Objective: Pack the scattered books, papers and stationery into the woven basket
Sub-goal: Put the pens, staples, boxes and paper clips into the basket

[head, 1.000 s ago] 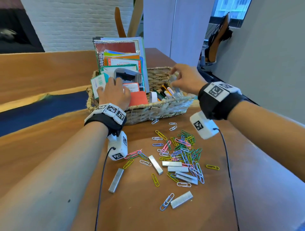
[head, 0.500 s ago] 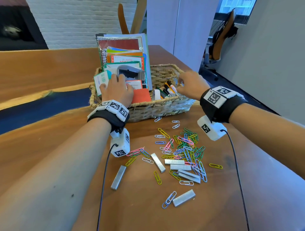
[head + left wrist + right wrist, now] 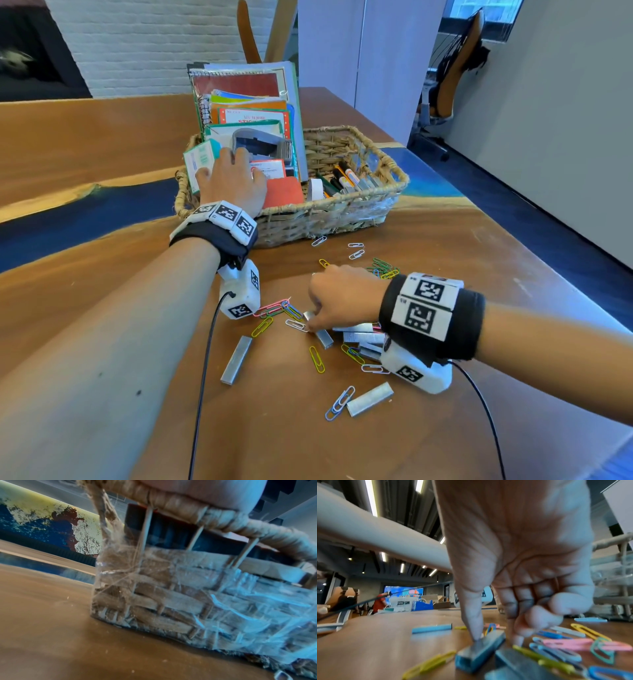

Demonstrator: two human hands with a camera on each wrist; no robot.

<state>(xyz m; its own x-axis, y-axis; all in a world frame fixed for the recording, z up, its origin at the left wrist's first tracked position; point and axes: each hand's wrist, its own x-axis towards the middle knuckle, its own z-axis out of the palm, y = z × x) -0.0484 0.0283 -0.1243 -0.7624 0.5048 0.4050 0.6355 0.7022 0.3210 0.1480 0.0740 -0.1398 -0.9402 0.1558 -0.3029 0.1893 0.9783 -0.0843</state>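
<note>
The right hand [image 3: 346, 298] is down on the bench [image 3: 445, 260], thumb and forefinger closing on a staple strip [image 3: 479, 651]; the thumb tip presses its top, and whether the pinch is complete I cannot tell. The strip lies flat, just beside more strips and a litter of paper clips [image 3: 383, 269].

It should be light and stiff, but it is only glued staples, so it may snap if bent or squeezed at the ends. The long sides, near the middle, look the safest hold. The metal is smooth and sits low on the wood, so it may need tipping onto an edge first.

The left hand [image 3: 233, 178] rests flat-fingered on the contents at the left end of the basket [image 3: 342, 219], palm over the rim, holding nothing I can see.

Books stand packed at that end. The right half, with the pens [image 3: 346, 174], has open room, and the near wall is low. The path from strip to basket crosses only loose clips. The bench edge lies well to the right.
</note>
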